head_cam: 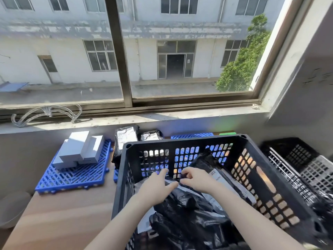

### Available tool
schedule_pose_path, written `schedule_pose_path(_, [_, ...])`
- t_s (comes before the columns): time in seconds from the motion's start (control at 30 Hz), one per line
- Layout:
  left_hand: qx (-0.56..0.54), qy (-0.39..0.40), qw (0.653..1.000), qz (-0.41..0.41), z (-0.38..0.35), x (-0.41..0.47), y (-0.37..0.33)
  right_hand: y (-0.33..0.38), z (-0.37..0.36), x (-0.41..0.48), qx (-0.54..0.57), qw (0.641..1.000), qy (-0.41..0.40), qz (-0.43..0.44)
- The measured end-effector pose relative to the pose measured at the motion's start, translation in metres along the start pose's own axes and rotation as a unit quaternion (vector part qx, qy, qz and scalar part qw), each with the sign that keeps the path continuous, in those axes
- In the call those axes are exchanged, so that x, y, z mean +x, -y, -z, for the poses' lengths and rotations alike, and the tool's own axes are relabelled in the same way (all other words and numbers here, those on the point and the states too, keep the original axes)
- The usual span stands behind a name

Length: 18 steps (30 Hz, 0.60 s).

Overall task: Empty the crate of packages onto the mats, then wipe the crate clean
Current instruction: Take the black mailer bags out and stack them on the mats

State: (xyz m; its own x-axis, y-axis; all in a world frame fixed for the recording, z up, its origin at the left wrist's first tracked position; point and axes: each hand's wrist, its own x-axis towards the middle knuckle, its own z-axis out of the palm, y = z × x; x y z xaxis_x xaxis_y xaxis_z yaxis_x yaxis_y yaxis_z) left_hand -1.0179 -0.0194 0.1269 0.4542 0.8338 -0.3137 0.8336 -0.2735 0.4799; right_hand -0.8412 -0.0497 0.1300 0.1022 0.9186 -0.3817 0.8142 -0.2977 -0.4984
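In the black perforated plastic crate [182,141], the right hand [195,179] pinches the edge of the black plastic-film package [201,163] (probably light, limp, slippery), the left hand [157,184] loosely spread alongside.

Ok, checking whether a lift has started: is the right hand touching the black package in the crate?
Touching. Head view: the right hand pinches the black package with curled fingers.

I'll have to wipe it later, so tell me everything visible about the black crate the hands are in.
The black crate looks like hard plastic: rectangular, walls pierced by slot grids, a handle hole in its right wall. It stands on the tan table, holding black packages. The left hand touches them; the right hand pinches one.
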Motion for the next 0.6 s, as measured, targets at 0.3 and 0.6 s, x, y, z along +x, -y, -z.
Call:
schedule_pose_path(0.3, [-0.007,0.045,0.999,0.013,-0.027,-0.006,0.005,-0.019,-0.037,-0.011,0.07,0.994,0.053,-0.062])
schedule_pose_path(0.6, [-0.075,0.017,0.997,0.001,-0.028,-0.012,0.013,-0.014,-0.046,-0.022,0.119,0.991,0.03,-0.045])
